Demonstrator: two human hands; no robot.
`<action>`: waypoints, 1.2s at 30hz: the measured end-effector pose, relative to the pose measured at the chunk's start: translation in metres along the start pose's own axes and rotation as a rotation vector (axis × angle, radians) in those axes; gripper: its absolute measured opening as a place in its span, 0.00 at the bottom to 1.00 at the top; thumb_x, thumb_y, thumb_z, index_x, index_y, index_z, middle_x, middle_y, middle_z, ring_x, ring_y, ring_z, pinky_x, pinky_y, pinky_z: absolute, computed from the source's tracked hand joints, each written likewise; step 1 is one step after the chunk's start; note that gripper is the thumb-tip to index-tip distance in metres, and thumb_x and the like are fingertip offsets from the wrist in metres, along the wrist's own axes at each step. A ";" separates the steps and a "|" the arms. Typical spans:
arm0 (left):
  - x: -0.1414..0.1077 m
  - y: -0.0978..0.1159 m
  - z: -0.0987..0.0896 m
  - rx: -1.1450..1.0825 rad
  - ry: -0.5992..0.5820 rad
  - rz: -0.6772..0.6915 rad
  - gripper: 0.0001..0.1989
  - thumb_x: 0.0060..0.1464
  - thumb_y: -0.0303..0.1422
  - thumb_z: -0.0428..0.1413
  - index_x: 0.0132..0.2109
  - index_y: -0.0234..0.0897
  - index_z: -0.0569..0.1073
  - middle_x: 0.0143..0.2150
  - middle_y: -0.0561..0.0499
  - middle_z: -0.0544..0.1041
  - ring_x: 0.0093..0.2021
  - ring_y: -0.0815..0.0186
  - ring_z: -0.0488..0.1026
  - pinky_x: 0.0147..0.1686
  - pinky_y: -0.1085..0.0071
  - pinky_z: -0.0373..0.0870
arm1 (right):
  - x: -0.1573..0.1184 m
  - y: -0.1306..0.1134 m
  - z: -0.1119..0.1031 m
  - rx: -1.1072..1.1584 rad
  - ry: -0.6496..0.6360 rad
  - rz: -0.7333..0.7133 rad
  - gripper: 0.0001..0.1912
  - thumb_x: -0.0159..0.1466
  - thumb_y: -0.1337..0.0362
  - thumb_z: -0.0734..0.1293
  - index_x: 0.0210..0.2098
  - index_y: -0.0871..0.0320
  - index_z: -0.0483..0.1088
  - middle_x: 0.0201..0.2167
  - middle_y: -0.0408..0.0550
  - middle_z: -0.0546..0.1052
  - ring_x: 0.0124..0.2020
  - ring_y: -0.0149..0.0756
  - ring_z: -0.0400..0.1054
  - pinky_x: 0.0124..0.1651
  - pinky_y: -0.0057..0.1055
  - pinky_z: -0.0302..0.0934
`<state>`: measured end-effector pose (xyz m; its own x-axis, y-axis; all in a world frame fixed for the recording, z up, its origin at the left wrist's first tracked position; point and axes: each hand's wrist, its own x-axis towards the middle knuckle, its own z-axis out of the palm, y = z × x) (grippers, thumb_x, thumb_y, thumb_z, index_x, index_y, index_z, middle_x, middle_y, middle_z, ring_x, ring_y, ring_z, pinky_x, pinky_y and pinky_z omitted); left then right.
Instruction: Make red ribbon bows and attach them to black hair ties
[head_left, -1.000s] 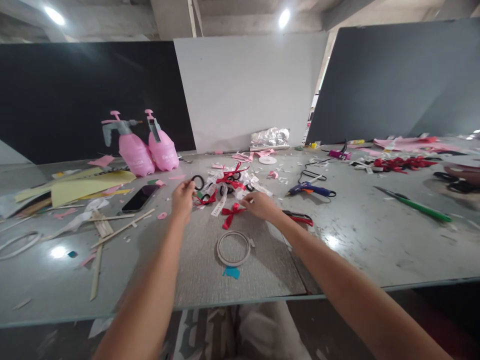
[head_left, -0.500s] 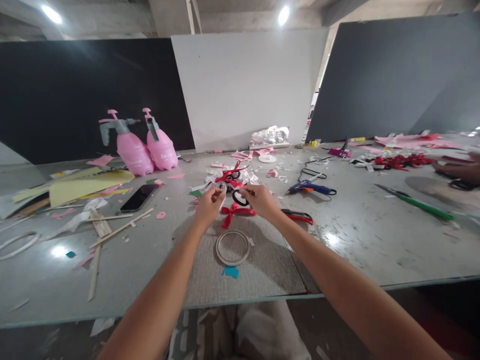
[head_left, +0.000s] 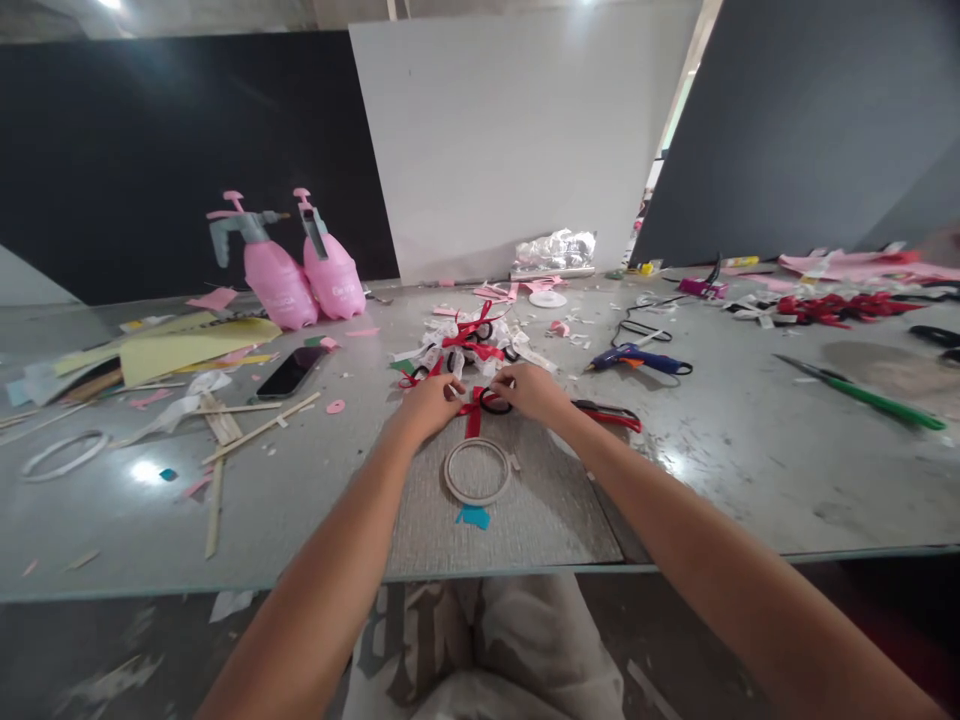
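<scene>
My right hand (head_left: 531, 392) pinches a black hair tie (head_left: 495, 403) between thumb and fingertips, just over the wooden board. Opposite it, my left hand (head_left: 431, 404) has its curled fingers at the left end of a red ribbon bow (head_left: 473, 420). The bow's tail hangs toward me, and the hair tie lies against the bow's right side; whether they are joined I cannot tell. Behind both hands is a pile of red bows (head_left: 472, 345) and white ribbon pieces. A roll of narrow tape (head_left: 478, 472) lies flat in front of the bow.
A glue gun (head_left: 637, 360) and a red cutter knife (head_left: 611, 415) lie to the right, with green-handled scissors (head_left: 862, 390) farther out. On the left are a phone (head_left: 291, 372), wooden sticks (head_left: 262, 428) and pink spray bottles (head_left: 334, 275). The table edge (head_left: 525, 572) runs before me.
My left hand has come down from a raised pinch to the red bow, which has turned so its tail points toward me. My right hand has lowered the hair tie beside it. The view has tilted down.
</scene>
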<state>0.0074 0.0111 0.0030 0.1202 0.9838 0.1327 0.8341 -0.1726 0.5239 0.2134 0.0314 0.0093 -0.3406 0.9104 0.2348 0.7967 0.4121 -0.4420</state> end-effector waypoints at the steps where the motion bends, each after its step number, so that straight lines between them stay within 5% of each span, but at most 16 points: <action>1: 0.000 -0.001 0.000 0.003 -0.005 -0.017 0.09 0.48 0.33 0.59 0.40 0.43 0.76 0.35 0.52 0.78 0.33 0.64 0.73 0.33 0.71 0.62 | 0.000 0.001 0.000 -0.002 -0.007 0.007 0.10 0.62 0.61 0.65 0.36 0.55 0.78 0.35 0.47 0.80 0.37 0.35 0.71 0.38 0.27 0.56; 7: 0.002 -0.001 0.000 0.021 0.023 -0.055 0.13 0.49 0.34 0.60 0.44 0.42 0.76 0.34 0.50 0.78 0.33 0.63 0.72 0.34 0.70 0.62 | 0.001 0.003 0.001 0.001 0.002 0.011 0.10 0.63 0.60 0.65 0.36 0.54 0.78 0.35 0.47 0.80 0.37 0.35 0.71 0.37 0.27 0.56; 15: -0.002 -0.001 -0.009 0.072 -0.149 0.071 0.17 0.53 0.38 0.57 0.50 0.51 0.77 0.36 0.50 0.79 0.36 0.60 0.75 0.37 0.69 0.64 | 0.004 0.009 0.005 0.057 0.024 -0.009 0.08 0.62 0.61 0.66 0.35 0.55 0.78 0.34 0.46 0.80 0.35 0.34 0.70 0.37 0.27 0.55; 22: 0.003 0.001 0.000 0.138 -0.082 0.036 0.18 0.55 0.41 0.54 0.51 0.50 0.77 0.41 0.45 0.80 0.42 0.54 0.76 0.40 0.66 0.65 | 0.005 0.005 0.006 0.117 0.166 -0.050 0.10 0.64 0.61 0.64 0.34 0.56 0.77 0.33 0.45 0.79 0.32 0.32 0.69 0.36 0.26 0.56; 28: 0.002 0.003 -0.003 0.136 -0.094 0.046 0.17 0.55 0.41 0.53 0.51 0.50 0.77 0.42 0.47 0.80 0.43 0.56 0.76 0.41 0.67 0.66 | 0.010 0.010 0.018 0.029 0.032 -0.058 0.08 0.62 0.62 0.65 0.34 0.56 0.77 0.32 0.46 0.79 0.33 0.33 0.69 0.36 0.27 0.55; 36: 0.001 0.000 -0.003 0.096 -0.079 0.039 0.17 0.55 0.39 0.54 0.51 0.50 0.77 0.38 0.49 0.80 0.39 0.59 0.75 0.38 0.69 0.65 | 0.007 0.009 0.016 0.046 0.061 -0.015 0.10 0.63 0.60 0.64 0.34 0.56 0.77 0.31 0.46 0.79 0.33 0.33 0.70 0.35 0.26 0.55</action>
<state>0.0056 0.0118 0.0059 0.1922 0.9779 0.0825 0.8754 -0.2088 0.4360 0.2100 0.0420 -0.0070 -0.3204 0.9006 0.2938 0.7672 0.4286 -0.4772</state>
